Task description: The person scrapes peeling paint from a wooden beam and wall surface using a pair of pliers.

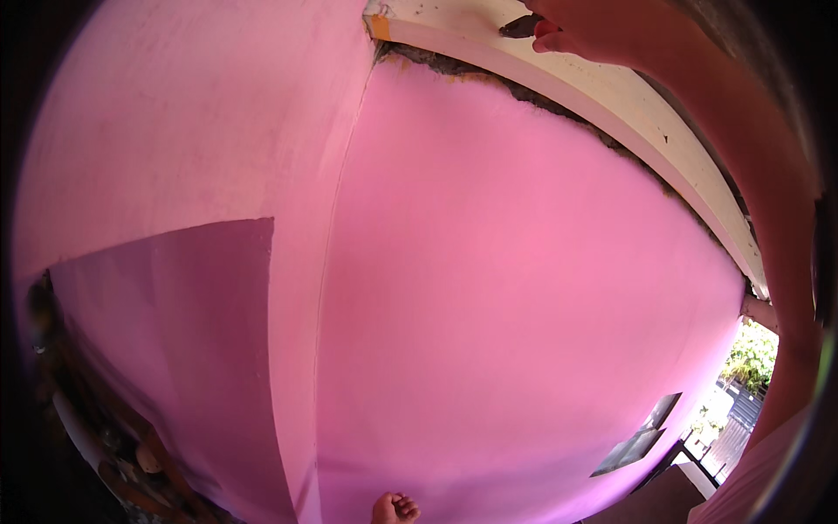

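My right arm reaches up along the right side of the view, and my right hand (pixel 556 29) is at the top, partly cut off by the edge. In its fingers is a small tool with a dark, pointed end (pixel 519 27); its exact kind is unclear. The tip lies against or close to a cream-painted beam (pixel 609 98). Below the beam, a rough dark gap (pixel 524 92) runs along the top of the pink wall (pixel 524 262). My left hand (pixel 395 508) is low at the bottom edge, fingers curled in, with nothing visible in them.
An orange patch (pixel 380 28) marks the beam's left end, beside the wall corner. At left, an opening (pixel 216 314) shows a darker pink wall, with blurred clutter (pixel 124 452) below. Two grey panels (pixel 632 449) are on the wall at lower right. Foliage (pixel 749 354) shows outside.
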Demonstrator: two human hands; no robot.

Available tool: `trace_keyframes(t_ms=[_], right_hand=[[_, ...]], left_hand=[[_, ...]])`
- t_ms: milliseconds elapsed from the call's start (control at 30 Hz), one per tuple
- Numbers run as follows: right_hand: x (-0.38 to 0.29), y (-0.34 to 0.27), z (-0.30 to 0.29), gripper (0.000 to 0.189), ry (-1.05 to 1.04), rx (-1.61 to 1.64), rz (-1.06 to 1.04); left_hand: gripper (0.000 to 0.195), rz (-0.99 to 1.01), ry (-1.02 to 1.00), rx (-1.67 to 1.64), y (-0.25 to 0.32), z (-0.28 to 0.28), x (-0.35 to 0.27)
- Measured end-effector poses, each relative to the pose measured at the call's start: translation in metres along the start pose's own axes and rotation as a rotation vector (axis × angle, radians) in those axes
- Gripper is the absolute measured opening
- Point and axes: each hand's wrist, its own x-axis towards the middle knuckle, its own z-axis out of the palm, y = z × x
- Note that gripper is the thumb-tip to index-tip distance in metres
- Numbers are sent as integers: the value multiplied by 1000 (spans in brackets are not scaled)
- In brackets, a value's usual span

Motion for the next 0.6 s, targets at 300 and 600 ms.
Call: trace_keyframes(t_ms=[300, 600], right_hand=[[-5, 4, 14, 39, 0, 45, -6], [-7, 6, 24, 35, 65, 42, -14]], left_hand=[[11, -68, -56, -5, -4, 4, 11], [16, -91, 35, 108, -15, 12, 14]])
